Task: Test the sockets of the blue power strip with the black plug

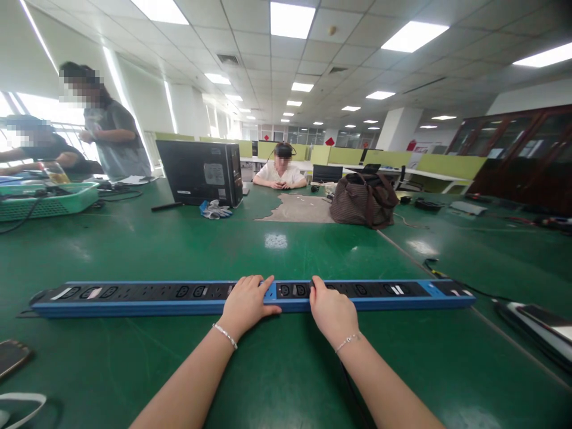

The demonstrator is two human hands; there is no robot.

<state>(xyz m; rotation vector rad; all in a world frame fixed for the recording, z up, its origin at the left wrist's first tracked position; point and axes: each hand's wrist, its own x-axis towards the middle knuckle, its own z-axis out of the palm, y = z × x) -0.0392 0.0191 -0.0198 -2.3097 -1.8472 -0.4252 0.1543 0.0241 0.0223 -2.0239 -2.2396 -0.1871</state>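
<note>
A long blue and black power strip (379,291) lies across the green table in front of me, its row of sockets facing up. Near its middle, my left hand (245,302) is closed over it, thumb along the front edge and fingers across the top. Just to the right, my right hand (333,310) pinches a dark plug at the sockets; my fingers hide most of it. From beneath that hand a black cable (351,387) runs down toward me. Whether the plug sits fully in a socket cannot be seen.
Beyond the strip stand a black computer case (201,173), gloves (215,209) and a brown bag (364,199). A green basket (67,202) is at left, a handheld device (540,322) at right, a phone (12,357) at near left. One person sits opposite; two others are at far left.
</note>
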